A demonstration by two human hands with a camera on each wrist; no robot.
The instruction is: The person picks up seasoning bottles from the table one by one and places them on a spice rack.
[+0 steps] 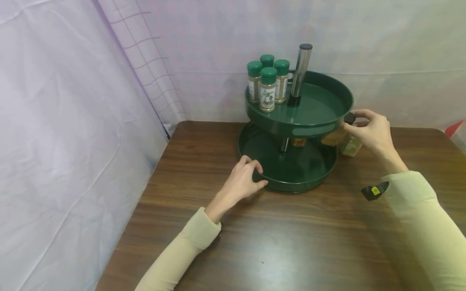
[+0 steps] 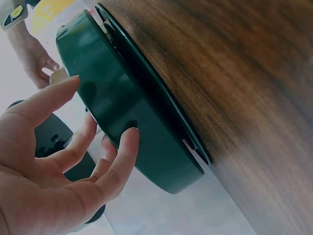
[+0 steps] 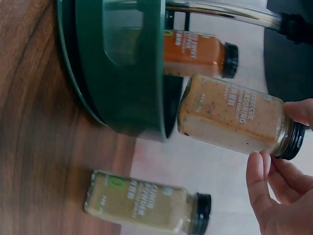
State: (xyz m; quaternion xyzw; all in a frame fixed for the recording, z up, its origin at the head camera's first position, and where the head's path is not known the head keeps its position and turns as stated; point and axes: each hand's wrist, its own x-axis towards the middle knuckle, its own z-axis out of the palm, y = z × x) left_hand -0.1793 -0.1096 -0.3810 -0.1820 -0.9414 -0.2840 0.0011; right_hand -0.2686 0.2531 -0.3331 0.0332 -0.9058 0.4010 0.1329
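Observation:
A green two-tier round rack (image 1: pixel 291 186) stands on the wooden table. My left hand (image 1: pixel 243 178) is at the front-left rim of its lower tier, thumb outside the wall and curled fingers over the edge; the left wrist view shows the fingertips (image 2: pixel 129 134) against the green wall. My right hand (image 1: pixel 373 131) pinches a barbecue seasoning jar (image 3: pixel 230 115) near its black cap, beside the lower tier. An orange-red seasoning jar (image 3: pixel 193 54) stands inside that tier. On the table to the right, a pale green seasoning jar (image 3: pixel 139 200) stands upright.
Several green-capped spice jars (image 1: pixel 267 95) stand at the left of the upper tier (image 1: pixel 320 105). A metal post (image 1: pixel 301 72) rises through the tiers. White cloth (image 1: pixel 204 48) hangs behind and at the left. A black strap buckle (image 1: pixel 375 190) hangs by my right sleeve.

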